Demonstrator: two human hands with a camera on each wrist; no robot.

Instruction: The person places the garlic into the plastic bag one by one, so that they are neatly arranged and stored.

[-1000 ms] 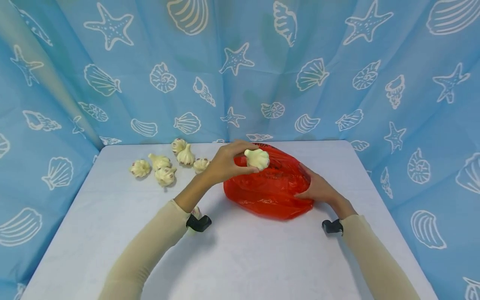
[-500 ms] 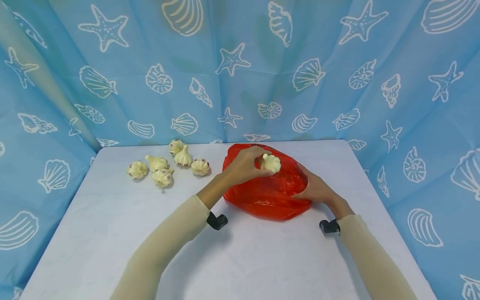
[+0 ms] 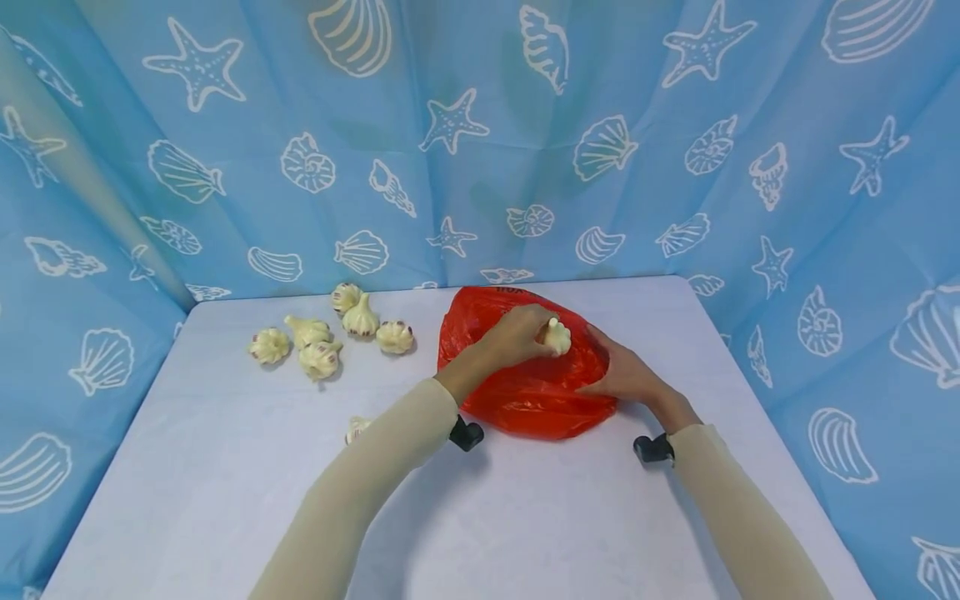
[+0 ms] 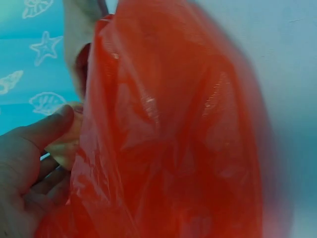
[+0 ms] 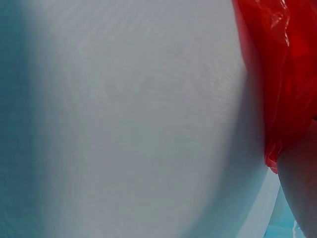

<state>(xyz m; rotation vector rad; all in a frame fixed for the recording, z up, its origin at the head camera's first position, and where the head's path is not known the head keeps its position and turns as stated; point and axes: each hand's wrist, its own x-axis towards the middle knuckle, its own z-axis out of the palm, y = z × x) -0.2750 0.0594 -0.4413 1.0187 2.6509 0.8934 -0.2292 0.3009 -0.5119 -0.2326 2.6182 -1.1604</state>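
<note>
In the head view my left hand (image 3: 516,337) pinches a pale garlic bulb (image 3: 557,337) over the red plastic bag (image 3: 525,408). The left wrist view has this garlic bulb (image 4: 65,148) between thumb and fingers, partly hidden behind the bag (image 4: 178,129). My right hand (image 3: 632,377) grips the bag's right side, thumb in front and fingers at the far edge. Only a blurred part of that hand (image 5: 302,173) shows in the right wrist view, against the red plastic. What lies inside the bag cannot be seen.
Several garlic bulbs lie at the back left, among them one bulb (image 3: 269,346) at the far left and another (image 3: 394,337) nearest the bag. A further bulb (image 3: 357,428) is partly covered by the left sleeve. A blue curtain (image 3: 450,192) hangs behind the white table (image 3: 187,475).
My left hand has carried the garlic bulb rightward and slightly down over the bag, toward my right hand. The right hand keeps its grip. The view has shifted slightly.
</note>
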